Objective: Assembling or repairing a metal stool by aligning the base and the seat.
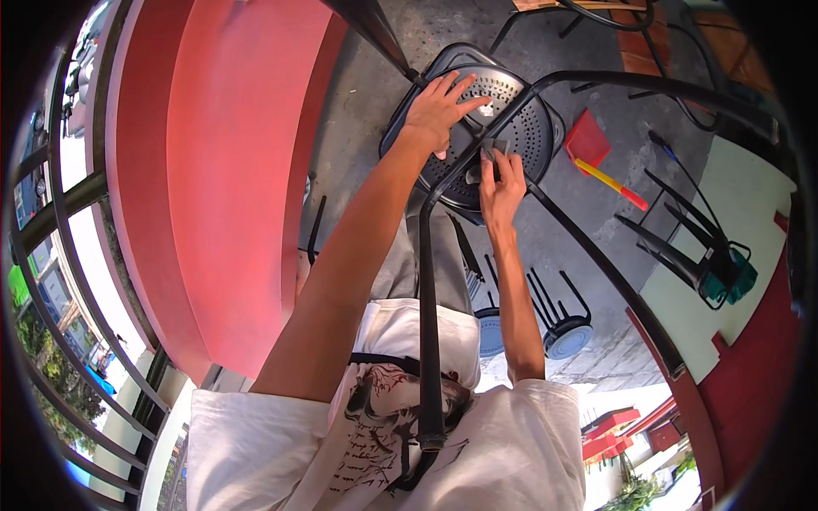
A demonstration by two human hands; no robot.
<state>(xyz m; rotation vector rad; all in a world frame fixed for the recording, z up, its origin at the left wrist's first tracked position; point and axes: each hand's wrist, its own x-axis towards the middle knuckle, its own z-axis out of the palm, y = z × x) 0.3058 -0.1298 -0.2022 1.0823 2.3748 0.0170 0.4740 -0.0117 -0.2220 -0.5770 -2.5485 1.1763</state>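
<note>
In front of me a stool with black tubular legs (430, 341) stands upside down, its legs pointing up towards me. Its round, perforated metal seat (530, 136) lies at the bottom, over a dark rim of another seat. My left hand (434, 112) rests with fingers spread on the left part of the seat underside, beside a leg. Near the crossing of the leg tubes, my right hand (503, 186) pinches a dark grey cloth-like pad (496, 152) against the metal. A small white patch (486, 109) shows on the seat between the hands.
A red dustpan (588, 140) with a yellow handle lies on the concrete floor (366, 94) to the right. Stools with blue-grey seats (569, 342) stand near my right arm. A green-seated stool (728, 277) is farther right. A red ledge (239, 170) runs along my left.
</note>
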